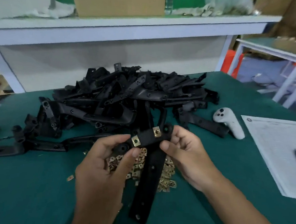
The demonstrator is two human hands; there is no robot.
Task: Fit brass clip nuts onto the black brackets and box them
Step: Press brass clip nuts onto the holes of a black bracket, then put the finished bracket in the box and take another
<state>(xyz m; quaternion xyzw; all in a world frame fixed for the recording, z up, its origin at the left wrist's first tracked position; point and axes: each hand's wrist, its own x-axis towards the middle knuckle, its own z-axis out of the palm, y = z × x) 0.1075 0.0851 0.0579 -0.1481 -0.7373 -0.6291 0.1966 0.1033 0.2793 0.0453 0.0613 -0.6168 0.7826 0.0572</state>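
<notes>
While both hands, left hand point(105, 154) and right hand point(183, 147), pinch a bracket point(149, 138) bearing two clip nuts point(135, 141), the unfitted pile point(120, 96) at twelve o'clock remains, nothing visibly boxed.

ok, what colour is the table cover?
Dark green table cover, clearest in the head view.

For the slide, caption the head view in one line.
Both hands, left hand and right hand, hold a black plastic bracket fitted with two brass clip nuts above loose nuts.

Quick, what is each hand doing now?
Left hand: grips the bracket.
Right hand: pinches the same bracket.
</notes>
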